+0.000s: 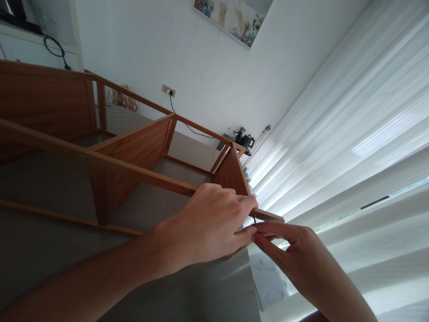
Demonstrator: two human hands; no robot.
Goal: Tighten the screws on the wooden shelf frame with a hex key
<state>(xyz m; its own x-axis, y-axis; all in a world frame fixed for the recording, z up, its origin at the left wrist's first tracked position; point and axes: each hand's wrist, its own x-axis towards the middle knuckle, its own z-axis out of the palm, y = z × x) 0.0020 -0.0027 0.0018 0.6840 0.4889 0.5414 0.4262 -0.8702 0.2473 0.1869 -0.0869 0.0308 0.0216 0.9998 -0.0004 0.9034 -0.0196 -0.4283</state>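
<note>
honestly, the thin metal piece (254, 219) could slip or tilt against the wooden rail (270, 216), since the right hand (286, 243) pinches only its near end in the fingertips; it runs from those fingertips to the rail, just beside the thumb of the left hand (212, 219); whether the left fingers grip the rail or merely rest there i cannot tell

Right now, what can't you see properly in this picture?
All in the head view:
- Small dark piece: partly covered by fingers of the right hand; too small to name.
- Wooden frame: the left hand hides part of it.
- Wall picture: cut off by the top edge.
- Black cable: its far end isn't clear.
</note>
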